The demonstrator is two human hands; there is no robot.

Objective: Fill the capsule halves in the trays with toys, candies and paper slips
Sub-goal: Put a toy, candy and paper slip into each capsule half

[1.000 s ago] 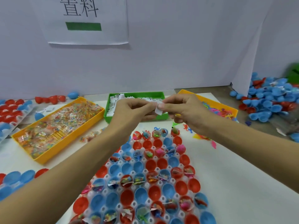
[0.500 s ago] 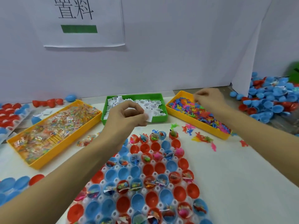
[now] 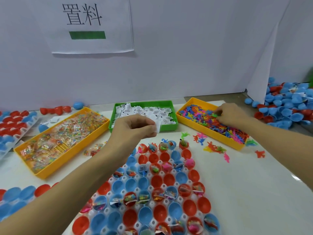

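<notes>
Lightly pinched: paper slip (image 3: 157, 128), toy (image 3: 215, 115).

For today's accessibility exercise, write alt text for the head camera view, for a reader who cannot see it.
A person's left hand pinches a paper slip above a tray of red and blue capsule halves, while the right hand picks at small plastic toys in a yellow bin. A green bin holds more slips.

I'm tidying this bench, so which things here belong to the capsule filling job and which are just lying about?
In use: left hand holding paper slip; right hand in toy tray; slip tray; candy tray; capsule tray.

Lying about: spilled toys; loose capsule heap; wall sign.
</notes>
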